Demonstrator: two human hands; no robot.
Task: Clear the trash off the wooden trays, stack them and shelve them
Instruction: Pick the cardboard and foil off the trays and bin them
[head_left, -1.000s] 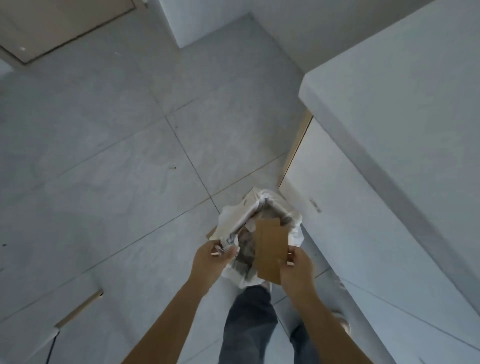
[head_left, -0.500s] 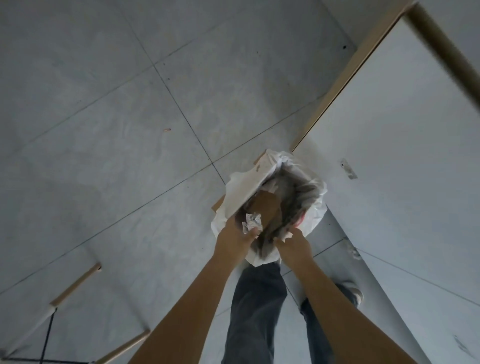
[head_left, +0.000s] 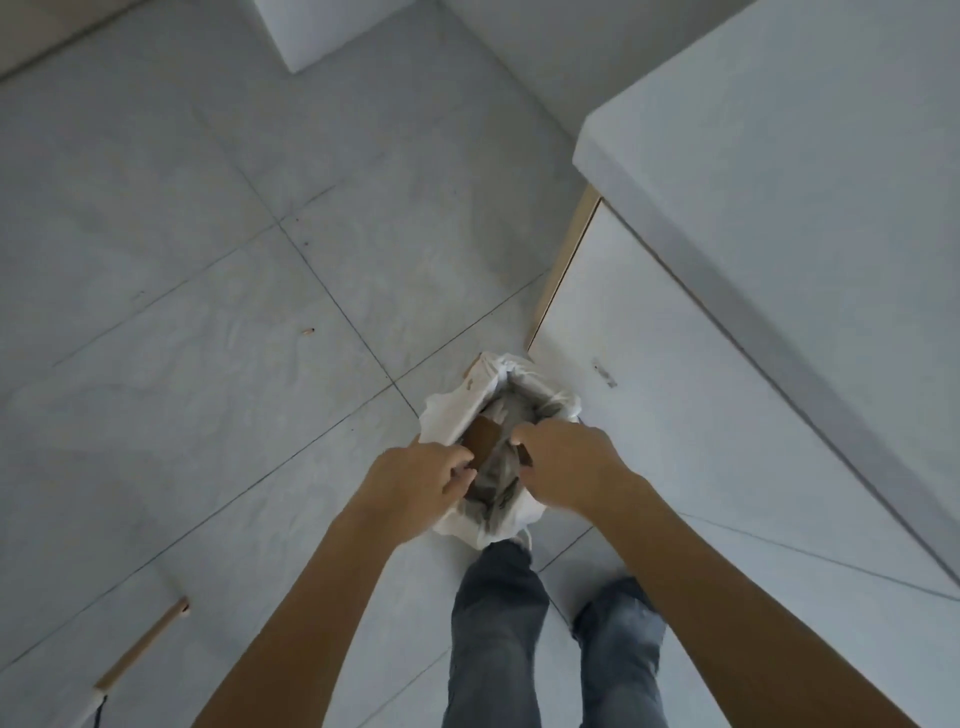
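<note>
Both hands hover over the bin (head_left: 457, 410) beside the cabinet (head_left: 675, 441). The left hand (head_left: 415, 480) curls loosely, empty; the right hand (head_left: 566, 462) hides its fingertips, grip unclear. Brown cardboard (head_left: 480, 435) lies inside, half hidden.

Both forearms (head_left: 311, 597) are bare, with no sleeve, watch or ring in view. The legs wear faded grey-blue jeans (head_left: 496, 639), creased at the knees. A pale shoe tip (head_left: 523, 536), possibly white, peeks below.

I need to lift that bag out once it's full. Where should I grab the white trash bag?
Probably the white trash bag by its loose rim folded outward at the far-left side, from above; both hands cover the near edge, and the cabinet crowds its right.
</note>
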